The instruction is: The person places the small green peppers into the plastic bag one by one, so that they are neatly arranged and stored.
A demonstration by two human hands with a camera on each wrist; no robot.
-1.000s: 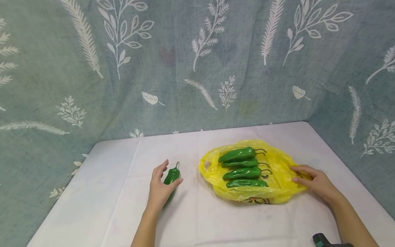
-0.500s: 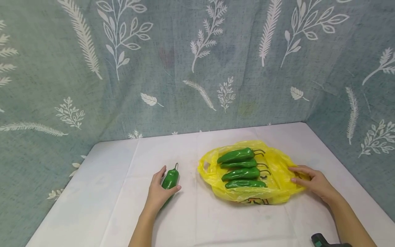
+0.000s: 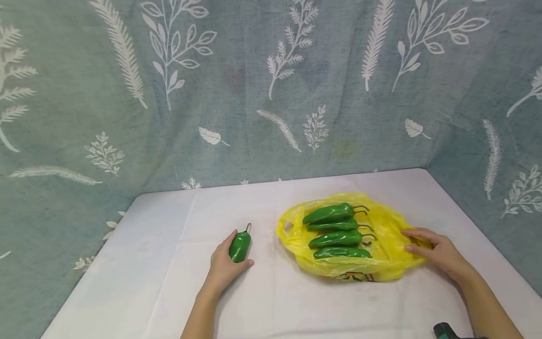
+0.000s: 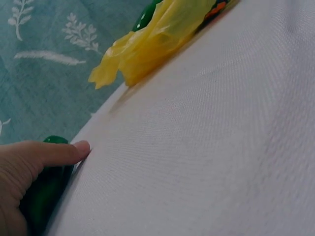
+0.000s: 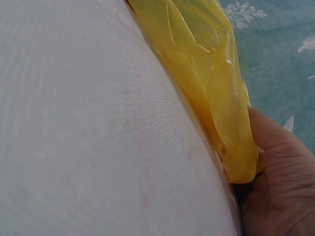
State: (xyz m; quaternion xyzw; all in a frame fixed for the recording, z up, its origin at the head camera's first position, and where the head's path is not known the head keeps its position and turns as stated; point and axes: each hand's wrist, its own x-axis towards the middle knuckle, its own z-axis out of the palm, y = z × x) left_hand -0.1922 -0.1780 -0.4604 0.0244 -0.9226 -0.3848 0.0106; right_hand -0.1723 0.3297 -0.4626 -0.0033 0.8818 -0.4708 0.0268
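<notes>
My left hand (image 3: 223, 267) is wrapped around a green chili pepper (image 3: 240, 246) lying on the white cloth, its stem pointing away from me. In the left wrist view the thumb (image 4: 59, 153) crosses over the dark green pepper (image 4: 48, 196), and the other fingers are hidden. On the right, a yellow plastic bag (image 3: 387, 230) lies spread flat with several green chili peppers (image 3: 336, 239) in a row on it. My right hand (image 3: 444, 256) holds the bag's right end. Close up in the right wrist view, thin bunched plastic (image 5: 219, 108) sits at the thumb (image 5: 270, 130).
White cloth (image 3: 305, 310) covers the table. A grey-green curtain (image 3: 254, 117) with white leaf prints rises behind it and along both sides. At the bottom right, a dark device (image 3: 443, 330) shows by the right forearm.
My left hand has moved in from around the pepper and closed on it, covering its lower part. The right hand stays at the bag, and the head view shifts slightly.
</notes>
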